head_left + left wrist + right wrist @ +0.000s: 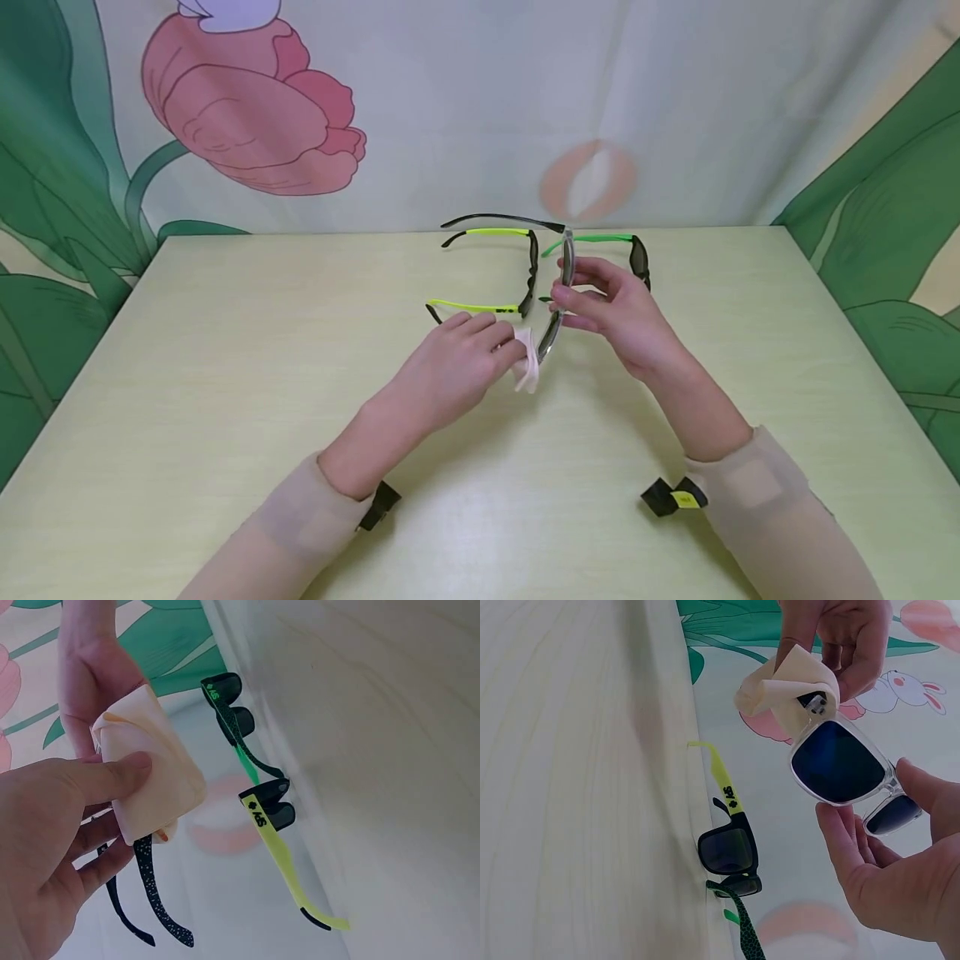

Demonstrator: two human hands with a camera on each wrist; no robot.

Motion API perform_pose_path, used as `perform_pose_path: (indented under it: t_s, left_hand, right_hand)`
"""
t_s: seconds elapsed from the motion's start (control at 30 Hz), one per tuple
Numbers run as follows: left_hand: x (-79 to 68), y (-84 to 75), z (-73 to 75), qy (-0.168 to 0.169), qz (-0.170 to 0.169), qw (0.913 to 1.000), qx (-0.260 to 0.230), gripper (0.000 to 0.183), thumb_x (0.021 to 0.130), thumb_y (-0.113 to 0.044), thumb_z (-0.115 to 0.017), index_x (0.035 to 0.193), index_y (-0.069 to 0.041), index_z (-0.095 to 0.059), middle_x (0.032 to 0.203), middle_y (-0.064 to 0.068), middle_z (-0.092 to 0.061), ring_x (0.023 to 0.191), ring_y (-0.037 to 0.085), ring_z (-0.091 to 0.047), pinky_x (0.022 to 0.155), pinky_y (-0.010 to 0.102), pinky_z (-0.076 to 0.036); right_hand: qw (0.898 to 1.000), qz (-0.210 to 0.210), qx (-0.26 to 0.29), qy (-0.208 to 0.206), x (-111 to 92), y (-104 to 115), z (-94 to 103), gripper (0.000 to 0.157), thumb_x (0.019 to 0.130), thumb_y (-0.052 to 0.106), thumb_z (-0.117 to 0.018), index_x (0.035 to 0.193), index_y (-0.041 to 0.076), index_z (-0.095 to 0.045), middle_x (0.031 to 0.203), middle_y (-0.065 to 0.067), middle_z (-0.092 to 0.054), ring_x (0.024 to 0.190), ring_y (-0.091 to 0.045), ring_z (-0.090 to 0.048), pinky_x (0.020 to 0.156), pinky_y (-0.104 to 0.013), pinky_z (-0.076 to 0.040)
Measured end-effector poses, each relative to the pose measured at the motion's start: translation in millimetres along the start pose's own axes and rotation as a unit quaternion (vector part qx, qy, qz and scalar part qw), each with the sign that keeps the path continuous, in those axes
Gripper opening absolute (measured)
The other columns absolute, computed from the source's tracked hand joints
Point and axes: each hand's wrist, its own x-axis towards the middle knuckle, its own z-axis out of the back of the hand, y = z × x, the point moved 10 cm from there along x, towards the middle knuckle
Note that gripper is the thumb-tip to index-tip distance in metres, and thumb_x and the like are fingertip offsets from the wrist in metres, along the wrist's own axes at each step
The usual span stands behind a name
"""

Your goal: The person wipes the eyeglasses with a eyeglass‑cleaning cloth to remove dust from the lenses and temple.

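My right hand [626, 312] holds a pair of sunglasses [838, 763] with a clear frame and dark lenses, thumb and fingers pinching it around the nose bridge. The sunglasses are up off the table, arms unfolded and pointing left in the head view. My left hand [461, 362] grips a pale folded cloth [154, 765] between thumb and fingers. The cloth wraps the hinge end of the near speckled black arm, as the right wrist view shows. In the left wrist view that arm's tip pokes out below the cloth, while part of the frame is hidden behind it.
Black sunglasses with yellow arms [532, 271] stand on the table [247, 350] behind my left hand. Another pair with green arms [640, 257] stands to their right, partly hidden by my right hand. A flower-printed curtain [465, 108] hangs along the table's back edge.
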Motion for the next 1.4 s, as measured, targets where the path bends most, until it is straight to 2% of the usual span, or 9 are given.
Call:
perform_pose_path:
  t_s: [0.3, 0.43, 0.6, 0.8, 1.07, 1.27, 1.4]
  left_hand:
    - [-1.0, -0.9, 5.6, 0.008, 0.01, 0.9985, -0.052, 0.012, 0.09, -0.011, -0.081, 0.098, -0.008, -0.073, 0.094, 0.003, -0.068, 0.086, 0.02, -0.064, 0.081, 0.031, -0.055]
    - [-0.2, -4.6, 8.9, 0.017, 0.013, 0.9967, -0.078, 0.013, 0.092, -0.016, -0.08, 0.101, -0.008, -0.074, 0.092, 0.002, -0.068, 0.082, 0.018, -0.063, 0.077, 0.029, -0.054]
    - [-0.3, -8.2, 12.0, 0.019, 0.013, 0.9961, -0.085, 0.013, 0.092, -0.016, -0.08, 0.102, -0.01, -0.076, 0.09, 0.0, -0.069, 0.081, 0.017, -0.064, 0.078, 0.029, -0.055]
    - [-0.5, -8.1, 18.1, 0.009, 0.02, 0.9939, -0.108, 0.014, 0.09, -0.016, -0.082, 0.103, -0.01, -0.078, 0.087, -0.001, -0.069, 0.079, 0.015, -0.064, 0.071, 0.025, -0.056]
    - [-1.9, 4.6, 18.2, 0.003, 0.042, 0.99, -0.135, 0.016, 0.087, -0.014, -0.084, 0.102, -0.012, -0.08, 0.086, -0.002, -0.069, 0.081, 0.015, -0.067, 0.07, 0.026, -0.057]
    - [-4.6, 15.7, 15.7, 0.008, 0.056, 0.9855, -0.16, 0.017, 0.085, -0.011, -0.085, 0.102, -0.012, -0.081, 0.089, -0.002, -0.07, 0.082, 0.015, -0.068, 0.072, 0.026, -0.057]
    - [-6.7, 22.4, 20.6, 0.001, 0.06, 0.983, -0.173, 0.017, 0.086, -0.009, -0.084, 0.102, -0.011, -0.081, 0.09, -0.002, -0.07, 0.082, 0.014, -0.068, 0.073, 0.026, -0.057]
  right_hand:
    - [1.0, -0.012, -0.02, -0.012, -2, -4, 0.7, 0.045, 0.099, 0.012, -0.069, 0.138, -0.006, -0.053, 0.117, -0.015, -0.055, 0.106, -0.029, -0.068, 0.086, -0.04, -0.06]
    - [0.999, -0.03, -0.022, -0.016, -3, -8, 0.4, 0.047, 0.1, 0.014, -0.069, 0.136, -0.009, -0.053, 0.116, -0.015, -0.056, 0.098, -0.024, -0.068, 0.084, -0.04, -0.06]
    - [0.999, -0.04, -0.021, -0.01, -2, -11, -2.3, 0.046, 0.1, 0.016, -0.068, 0.134, -0.011, -0.054, 0.118, -0.019, -0.06, 0.086, -0.019, -0.068, 0.082, -0.041, -0.061]
    - [0.998, -0.052, -0.032, -0.001, -3, -11, -1.1, 0.047, 0.101, 0.017, -0.067, 0.135, -0.013, -0.053, 0.122, -0.022, -0.061, 0.088, -0.023, -0.07, 0.083, -0.04, -0.061]
    - [0.998, -0.056, -0.024, 0.011, 2, -16, 3.6, 0.043, 0.102, 0.018, -0.065, 0.133, -0.011, -0.056, 0.116, -0.017, -0.063, 0.09, -0.027, -0.068, 0.085, -0.038, -0.06]
    - [0.998, -0.061, -0.014, 0.017, 3, -19, 7.0, 0.044, 0.102, 0.019, -0.064, 0.133, -0.011, -0.055, 0.114, -0.014, -0.065, 0.091, -0.024, -0.069, 0.088, -0.038, -0.059]
    - [0.998, -0.056, -0.001, 0.017, 4, -17, 10.4, 0.041, 0.102, 0.017, -0.064, 0.131, -0.011, -0.056, 0.115, -0.017, -0.064, 0.092, -0.025, -0.071, 0.088, -0.038, -0.059]
